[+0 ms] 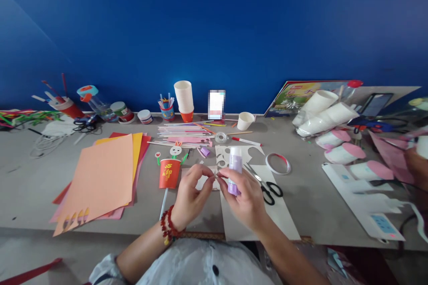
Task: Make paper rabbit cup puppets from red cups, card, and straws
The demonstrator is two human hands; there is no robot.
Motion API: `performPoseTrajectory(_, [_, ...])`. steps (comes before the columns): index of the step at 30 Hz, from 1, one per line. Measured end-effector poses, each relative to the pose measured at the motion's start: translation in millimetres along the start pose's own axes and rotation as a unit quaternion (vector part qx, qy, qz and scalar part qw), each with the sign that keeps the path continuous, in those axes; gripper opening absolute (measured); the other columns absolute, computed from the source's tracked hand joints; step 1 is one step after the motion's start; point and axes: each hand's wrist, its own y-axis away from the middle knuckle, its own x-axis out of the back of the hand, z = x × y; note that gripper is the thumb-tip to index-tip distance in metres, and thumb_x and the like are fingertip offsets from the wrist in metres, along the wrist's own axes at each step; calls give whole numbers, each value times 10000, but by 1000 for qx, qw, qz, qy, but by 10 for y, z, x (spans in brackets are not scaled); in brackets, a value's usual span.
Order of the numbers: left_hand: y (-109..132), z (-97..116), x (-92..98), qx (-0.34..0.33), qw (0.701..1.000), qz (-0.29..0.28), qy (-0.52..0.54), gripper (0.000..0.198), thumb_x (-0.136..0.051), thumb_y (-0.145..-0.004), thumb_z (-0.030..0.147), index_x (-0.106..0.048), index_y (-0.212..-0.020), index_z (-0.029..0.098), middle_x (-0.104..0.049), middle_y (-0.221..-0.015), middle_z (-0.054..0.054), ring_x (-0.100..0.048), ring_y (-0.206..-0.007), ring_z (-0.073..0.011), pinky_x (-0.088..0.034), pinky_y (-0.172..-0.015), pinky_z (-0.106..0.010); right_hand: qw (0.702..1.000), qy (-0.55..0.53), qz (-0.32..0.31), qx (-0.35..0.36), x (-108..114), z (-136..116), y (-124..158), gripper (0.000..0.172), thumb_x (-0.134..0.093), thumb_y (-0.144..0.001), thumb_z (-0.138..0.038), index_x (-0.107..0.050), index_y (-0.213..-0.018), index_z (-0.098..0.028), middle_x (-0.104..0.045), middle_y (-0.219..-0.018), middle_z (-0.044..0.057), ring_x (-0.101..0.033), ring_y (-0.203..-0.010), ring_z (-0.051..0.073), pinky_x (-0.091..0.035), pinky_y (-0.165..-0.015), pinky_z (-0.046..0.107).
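My left hand (pixel 197 189), wearing a red bead bracelet (pixel 170 225), is closed in a pinch. Its fingertips almost meet those of my right hand (pixel 245 196), and whatever is between them is too small to make out. Tucked in my right hand is a glue stick (pixel 235 167) with a purple base, held upright. White paper (pixel 264 225) lies under my hands, with a cut-out scrap sheet (pixel 247 153) behind. Left of my hands stands a red paper cup (pixel 169 176) with a rabbit face (pixel 176 150) above it. A purple cap (pixel 205 151) lies behind my left hand.
Black-handled scissors (pixel 269 191) and a tape roll (pixel 278 164) lie to the right. Coloured paper sheets (pixel 100 173) are stacked at left. Paper strips (pixel 180 131) and a white cup (pixel 246 120) sit behind. A power strip (pixel 361 205) lies far right, near another person's hand (pixel 416 164).
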Motion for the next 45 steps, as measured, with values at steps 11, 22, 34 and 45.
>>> performPoseTrajectory(11, [2, 42, 15, -30, 999, -15, -11, 97, -506, -909, 127, -568, -890, 199, -613, -858, -35, -582, -819, -175, -462, -740, -285, 999, -26, -6, -34, -20, -22, 44, 384, -606, -884, -81, -540, -1213, -266, -729, -926, 41, -706, -792, 212, -582, -711, 352])
performPoseTrajectory(22, [16, -16, 21, 21, 999, -28, 29, 95, -483, -924, 166, -562, -881, 196, -613, -850, -41, -587, -816, -181, -463, -752, -298, 993, -67, -12, -92, -28, -15, 50, 353, -597, -893, -110, -537, -1205, -263, -712, -934, 38, -703, -826, 202, -575, -758, 343])
performPoseTrajectory(34, [21, 7, 29, -9, 999, -29, 20, 104, -480, -931, 126, -552, -920, 200, -600, -900, -38, -568, -851, -170, -452, -767, -283, 998, -33, -2, -59, -51, -37, 34, 396, -621, -881, -80, -526, -1221, -260, -718, -903, 30, -695, -775, 197, -567, -717, 335])
performPoseTrajectory(45, [-2, 26, 49, -49, 998, -38, -20, 142, -469, -920, 73, -531, -929, 201, -588, -908, -46, -546, -867, -180, -447, -776, -303, 1000, -1, 2, -18, -51, -73, -10, 424, -640, -862, -51, -529, -1225, -239, -743, -927, 49, -706, -791, 212, -582, -703, 336])
